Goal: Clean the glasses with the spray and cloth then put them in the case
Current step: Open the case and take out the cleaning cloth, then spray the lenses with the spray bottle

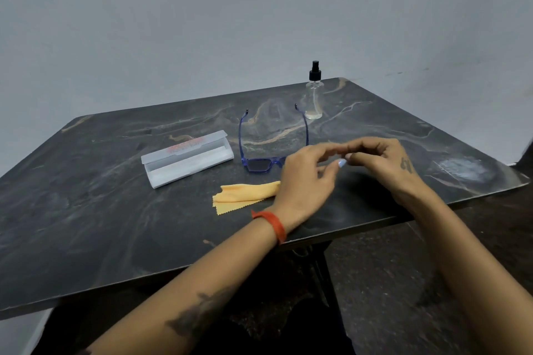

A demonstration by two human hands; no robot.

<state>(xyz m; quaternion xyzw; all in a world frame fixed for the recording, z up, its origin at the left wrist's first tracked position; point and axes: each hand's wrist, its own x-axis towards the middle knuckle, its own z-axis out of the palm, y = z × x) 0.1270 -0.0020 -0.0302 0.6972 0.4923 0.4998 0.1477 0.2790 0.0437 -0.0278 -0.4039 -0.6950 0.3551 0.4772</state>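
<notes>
Blue-framed glasses (259, 163) with dark lenses lie on the dark marble table (115, 210), temples unfolded and pointing away from me. My left hand (305, 179) hovers over the glasses' right half and hides it, fingers loosely curled and holding nothing. My right hand (380, 161) is close beside it, fingers curled, fingertips almost meeting the left hand's; it holds nothing that I can see. A yellow cloth (245, 194) lies crumpled just left of my left wrist. The white case (187, 157) lies open to the left of the glasses. A clear spray bottle (314, 95) with a black nozzle stands upright behind the glasses.
A pale smudge (461, 170) marks the table near its right corner. The table's front edge runs diagonally under my forearms, with dark floor (403, 268) below. A plain grey wall (230, 23) stands behind.
</notes>
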